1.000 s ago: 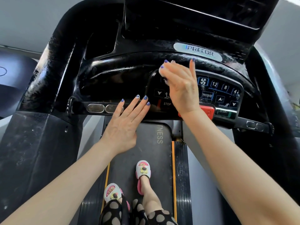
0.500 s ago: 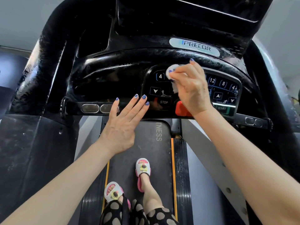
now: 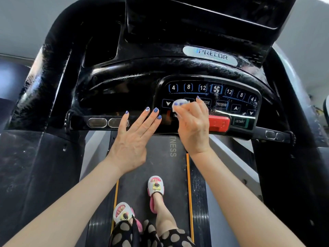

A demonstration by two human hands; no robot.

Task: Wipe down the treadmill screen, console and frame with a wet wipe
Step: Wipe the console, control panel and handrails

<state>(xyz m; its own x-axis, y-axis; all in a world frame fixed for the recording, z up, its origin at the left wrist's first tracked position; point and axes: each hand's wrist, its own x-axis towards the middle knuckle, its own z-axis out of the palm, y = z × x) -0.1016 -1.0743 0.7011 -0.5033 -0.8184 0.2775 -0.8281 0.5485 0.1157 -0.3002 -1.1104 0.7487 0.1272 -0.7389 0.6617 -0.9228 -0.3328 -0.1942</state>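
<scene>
grey walls frame a black treadmill console with a lit keypad and a red stop tab. right hand has its fingers curled, pinching a white wet wipe against the keypad's lower left buttons. left hand hovers flat, fingers straight and slightly spread, near the handlebar sensors. slippered feet stand on the belt.

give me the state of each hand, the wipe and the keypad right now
right hand: grips the wet wipe, pressing it on the keypad
wet wipe: bunched, on the lower-left buttons
left hand: fingers straight, holding nothing
keypad: damp streaks at right
</scene>
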